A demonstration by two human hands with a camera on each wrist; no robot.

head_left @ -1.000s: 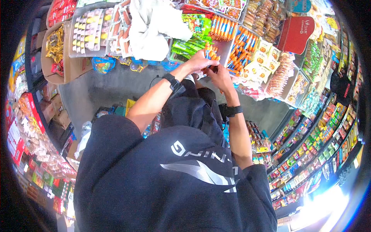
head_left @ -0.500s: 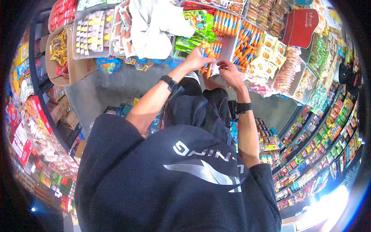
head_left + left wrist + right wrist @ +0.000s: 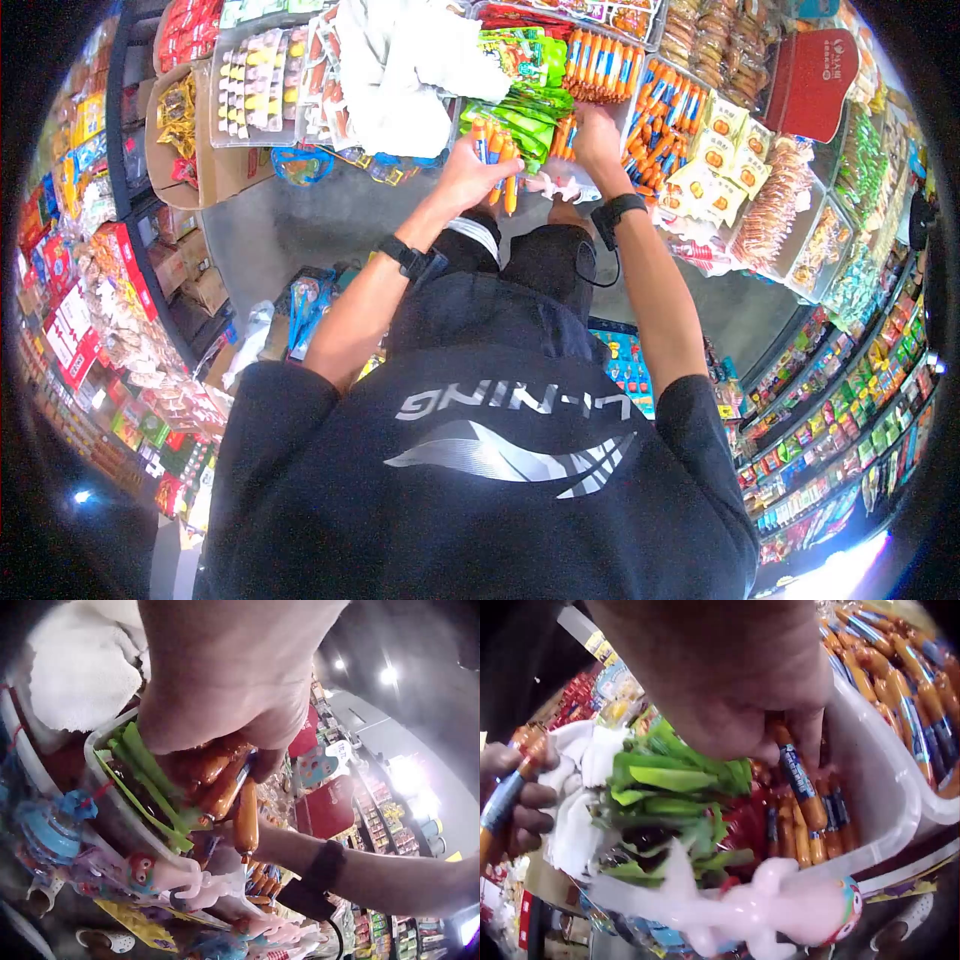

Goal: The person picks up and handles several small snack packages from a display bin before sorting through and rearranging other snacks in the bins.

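My left hand [image 3: 470, 175] grips several orange sausages [image 3: 492, 143] in blue-and-white wrappers, above the front edge of the bins. In the left wrist view the sausages [image 3: 246, 817] hang below the curled fingers. My right hand [image 3: 598, 140] reaches down into a clear plastic bin [image 3: 881, 844]. The right wrist view shows one wrapped sausage [image 3: 799, 776] between its fingers, above more sausages [image 3: 802, 836] lying side by side in the bin. Green packets [image 3: 675, 780] lie just left of my right hand.
White cloth [image 3: 395, 80] lies over the bins at the left. Another bin of sausages [image 3: 660, 120], yellow packets [image 3: 720, 150] and a red sign [image 3: 815, 80] stand at the right. Pink toys [image 3: 780, 904] hang along the front edge. A cardboard box [image 3: 225, 175] stands at the far left.
My left hand has moved left and slightly down with its sausages, away from the bin. My right hand has gone from beside the left hand up into the bin.
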